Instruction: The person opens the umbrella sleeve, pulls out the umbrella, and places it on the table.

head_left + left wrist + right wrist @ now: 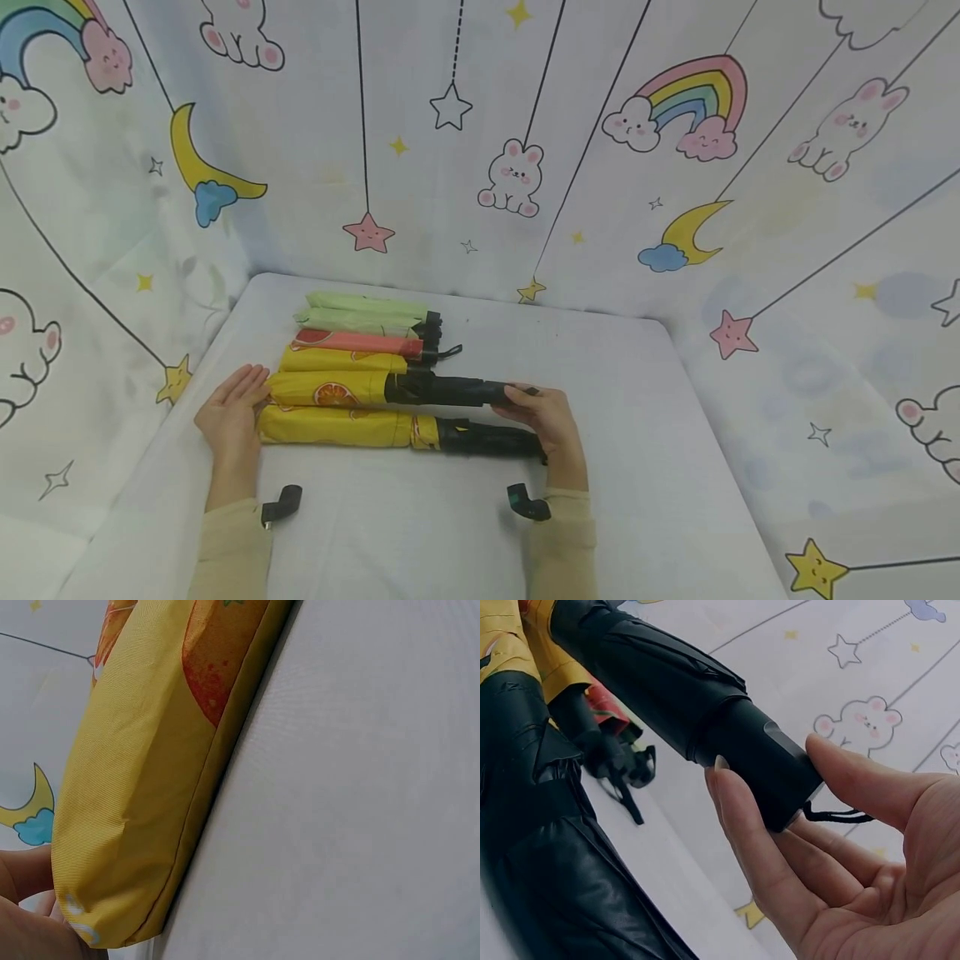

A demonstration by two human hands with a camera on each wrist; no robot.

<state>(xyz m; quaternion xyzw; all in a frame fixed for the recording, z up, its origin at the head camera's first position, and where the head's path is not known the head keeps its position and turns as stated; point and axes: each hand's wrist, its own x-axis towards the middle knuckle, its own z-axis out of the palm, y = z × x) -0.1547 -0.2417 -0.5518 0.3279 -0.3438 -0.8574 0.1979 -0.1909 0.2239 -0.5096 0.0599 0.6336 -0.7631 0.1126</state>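
Folded umbrellas lie side by side on a white-covered table. My right hand grips the black handle of a yellow umbrella with an orange-slice print, thumb on one side and fingers on the other. A black wrist loop hangs from that handle. My left hand touches the left ends of the yellow umbrellas, its fingers fairly straight. Nearest me lies another yellow umbrella with a black end, parallel to the gripped one. Its rounded yellow end fills much of the left wrist view, partly hiding the left fingers.
Behind lie a shorter yellow umbrella, a red umbrella with a black loop, and light green umbrellas. The table meets a printed cloth backdrop behind. Black mounts sit at both wrists.
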